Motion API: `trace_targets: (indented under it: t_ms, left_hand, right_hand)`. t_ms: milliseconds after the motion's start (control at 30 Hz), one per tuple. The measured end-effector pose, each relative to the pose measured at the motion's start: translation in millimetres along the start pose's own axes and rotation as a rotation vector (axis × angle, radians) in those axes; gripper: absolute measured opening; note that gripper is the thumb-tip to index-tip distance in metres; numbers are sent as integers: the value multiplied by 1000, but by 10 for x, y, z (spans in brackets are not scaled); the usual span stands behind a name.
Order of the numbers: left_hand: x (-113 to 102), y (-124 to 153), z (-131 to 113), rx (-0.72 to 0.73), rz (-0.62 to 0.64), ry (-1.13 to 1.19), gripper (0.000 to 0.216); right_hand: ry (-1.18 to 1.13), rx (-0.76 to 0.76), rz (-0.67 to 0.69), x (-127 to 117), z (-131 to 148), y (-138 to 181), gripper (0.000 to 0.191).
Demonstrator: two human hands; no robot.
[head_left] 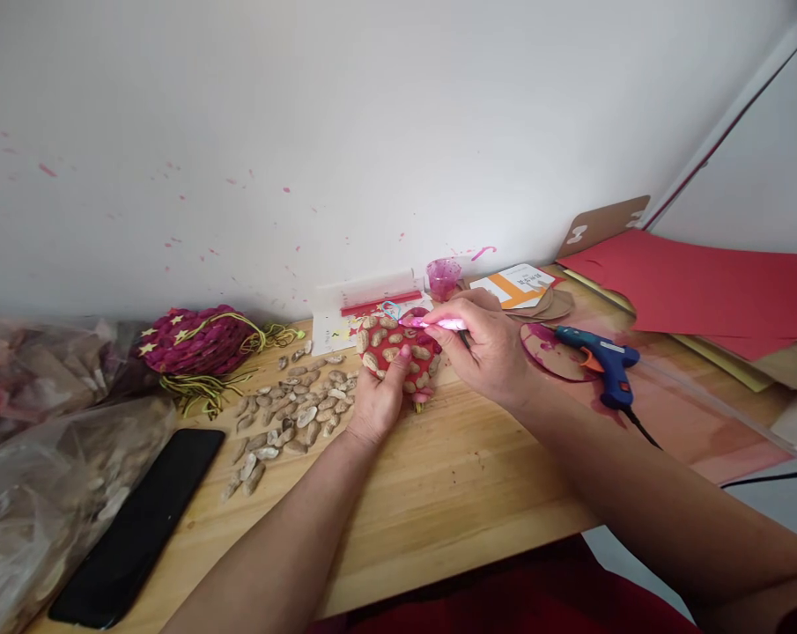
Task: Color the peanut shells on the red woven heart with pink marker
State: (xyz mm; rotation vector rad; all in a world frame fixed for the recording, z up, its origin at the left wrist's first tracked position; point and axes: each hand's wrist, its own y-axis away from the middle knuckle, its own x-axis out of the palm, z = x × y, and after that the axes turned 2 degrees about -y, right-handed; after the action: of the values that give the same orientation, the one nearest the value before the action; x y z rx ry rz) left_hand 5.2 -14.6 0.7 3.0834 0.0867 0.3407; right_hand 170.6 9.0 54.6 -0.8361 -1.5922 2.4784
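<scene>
My left hand (377,401) is wrapped round a red ball-shaped piece (398,348) studded with pale nut shells, holding it just above the wooden table (451,493). My right hand (490,348) grips a pink pen-like tool (431,323), its tip touching the top of the red piece. A small blue loop sits at the top of the piece. A pile of loose pale shells (292,414) lies on the table to the left of my left hand.
A blue glue gun (602,361) with a black cord lies right of my hands. A black phone (140,524) and plastic bags (34,493) are at the left. A magenta woven piece (196,343), a pink cup (443,277), papers and red card (702,286) line the back.
</scene>
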Motion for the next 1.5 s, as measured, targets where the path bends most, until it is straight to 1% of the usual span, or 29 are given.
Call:
trace_targets:
  t_ms: [433,600,733,867,1000,1167,1333,1500]
  left_hand:
    - [9,-1,-16,-28,-18,36,54]
    - [7,-19,-5,-17,-52,56,51]
    - [-1,-21,6,-11,-37,56,49]
    - [-6,-19,11,-14,-46,62,48]
    - [-6,-13,2,-14,-35,52,50]
    - [3,-8,-4,-17,-33,48,51]
    - [6,-12,-14,-29,-41,46,50]
    - [15,-3,-25,-31,-41,57,52]
  right_hand:
    - [35,-17,19,3,12,11,7]
    - [61,-1,6,-13,14,-3,7]
    - [43,0,7,-13,7,-1,5]
    - [54,-7,9,-6,-6,4,5]
    - [36,0,6,-7,0,0,6]
    - [23,-41,23,-5,-9,3,7]
    - [71,-9,-9,-21,-11,-5,7]
    - [31,6,12,-21,-4,-7,6]
